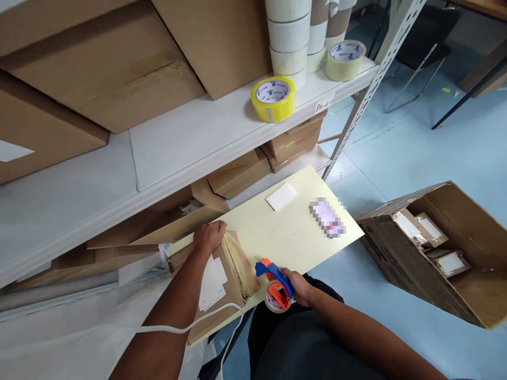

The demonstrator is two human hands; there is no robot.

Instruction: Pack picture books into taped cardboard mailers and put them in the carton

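A brown cardboard box [186, 265] lies on a pale yellow board [277, 237], with white labels [213, 282] on its top. My left hand [209, 237] grips the box's far edge, its fingers curled over beside a taped flap [240, 264]. In my right hand [298, 287] is a blue and orange tape dispenser [279, 287] with a roll of tape on it. The dispenser is just right of the flap, near the board's front edge. A white card [281, 197] rests farther back on the board, left of a blurred-out phone-like object [327, 217].
A large open carton [404, 279] holding small labelled packages [451, 264] stands on the floor to the right. Grey shelving [222, 142] carries boxes, stacked rolls [289, 37] and a yellow tape roll [273, 99]. A white cable [170, 329] crosses my left forearm.
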